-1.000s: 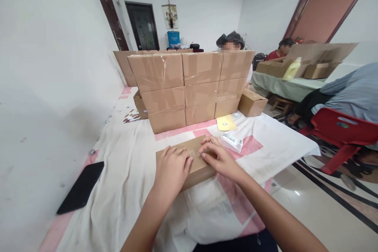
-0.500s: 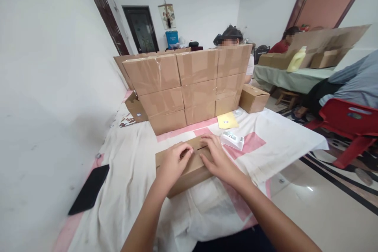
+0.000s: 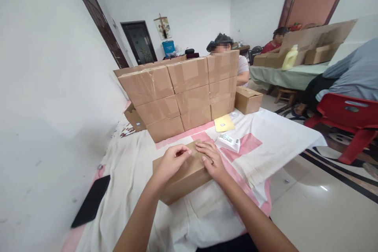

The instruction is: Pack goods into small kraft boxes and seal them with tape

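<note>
A closed brown cardboard box point(image 3: 186, 179) lies on the cloth in front of me, with both hands at its top. My left hand point(image 3: 174, 159) is curled over the left part of the lid, thumb and forefinger pinched together. Whatever is between those fingertips, if anything, is too small to make out. My right hand point(image 3: 211, 159) rests on the right part of the lid, its fingers stretched out and lying flat. Just beyond the right hand stands a white tape dispenser point(image 3: 228, 142). Behind that is a yellow card point(image 3: 223, 123).
A wall of stacked, taped cartons point(image 3: 193, 98) crosses the table ahead. Another carton point(image 3: 248, 100) stands at its right end. A black phone-like slab point(image 3: 91, 201) lies at the left edge. A co-worker point(image 3: 242, 69) sits behind the stack; a red chair point(image 3: 348, 114) stands right.
My right hand's fingers have come down flat and closer together on the lid, covering the dark slot seen there before. My left hand stays pinched. The whole view has shifted slightly.
</note>
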Motion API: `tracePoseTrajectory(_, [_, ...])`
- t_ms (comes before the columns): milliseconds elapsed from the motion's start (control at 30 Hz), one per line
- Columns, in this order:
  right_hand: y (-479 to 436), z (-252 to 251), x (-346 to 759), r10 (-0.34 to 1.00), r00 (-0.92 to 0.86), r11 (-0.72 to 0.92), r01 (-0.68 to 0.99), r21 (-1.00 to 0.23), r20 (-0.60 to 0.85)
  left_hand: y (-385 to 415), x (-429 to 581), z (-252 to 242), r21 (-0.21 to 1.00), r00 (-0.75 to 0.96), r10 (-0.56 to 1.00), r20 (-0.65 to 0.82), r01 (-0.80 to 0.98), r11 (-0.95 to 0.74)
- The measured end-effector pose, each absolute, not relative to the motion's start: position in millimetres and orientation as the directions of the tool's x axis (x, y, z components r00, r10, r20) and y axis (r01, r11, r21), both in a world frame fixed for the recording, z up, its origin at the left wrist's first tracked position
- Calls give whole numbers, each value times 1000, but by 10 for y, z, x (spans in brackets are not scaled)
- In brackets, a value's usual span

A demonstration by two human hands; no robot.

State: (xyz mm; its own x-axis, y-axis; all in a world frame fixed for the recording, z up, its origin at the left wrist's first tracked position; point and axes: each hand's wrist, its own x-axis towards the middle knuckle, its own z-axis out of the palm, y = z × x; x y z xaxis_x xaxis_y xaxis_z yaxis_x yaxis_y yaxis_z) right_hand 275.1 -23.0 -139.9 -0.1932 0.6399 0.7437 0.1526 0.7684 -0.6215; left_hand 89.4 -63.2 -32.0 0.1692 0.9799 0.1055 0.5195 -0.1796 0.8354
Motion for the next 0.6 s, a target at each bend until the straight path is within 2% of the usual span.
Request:
tracePoseTrajectory(267, [-272, -1364, 2728, 710, -111, 703, 40, -710, 696, -408, 1004, -293, 805, 251, 965, -78, 587, -87])
tracePoseTrajectory(600, [-251, -1423, 2721, 700, -130, 711, 36, -702, 702, -358, 1036, -414, 754, 177, 981, -77, 654, -59])
